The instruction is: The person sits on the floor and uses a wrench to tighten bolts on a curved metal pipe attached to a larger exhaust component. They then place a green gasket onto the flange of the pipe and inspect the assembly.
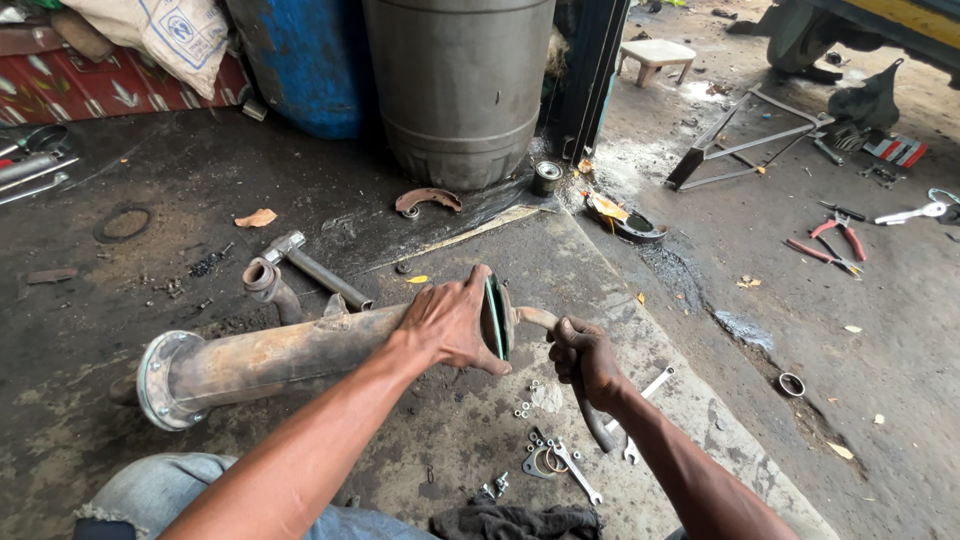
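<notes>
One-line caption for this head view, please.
Left hand grips the flanged end of a rusty cylindrical pipe; right hand holds its curved tube.

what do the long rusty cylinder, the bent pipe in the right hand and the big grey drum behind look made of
Long rusty cylinder, under the left hand: looks like steel, brown with rust, its end flange a paler bare grey. Bent pipe, gripped by the right hand: seemingly metal too, dull and dark. Big grey drum: ribbed wall with a matte, even grey; could be plastic or painted metal.

The left hand [450, 325] covers the joint between the rusty pipe [270, 360] and the flange [495, 318]. At 12 o'clock both barrels [460, 80] are cut off by the top edge; the small nuts [522, 408] are too small to count.
</notes>
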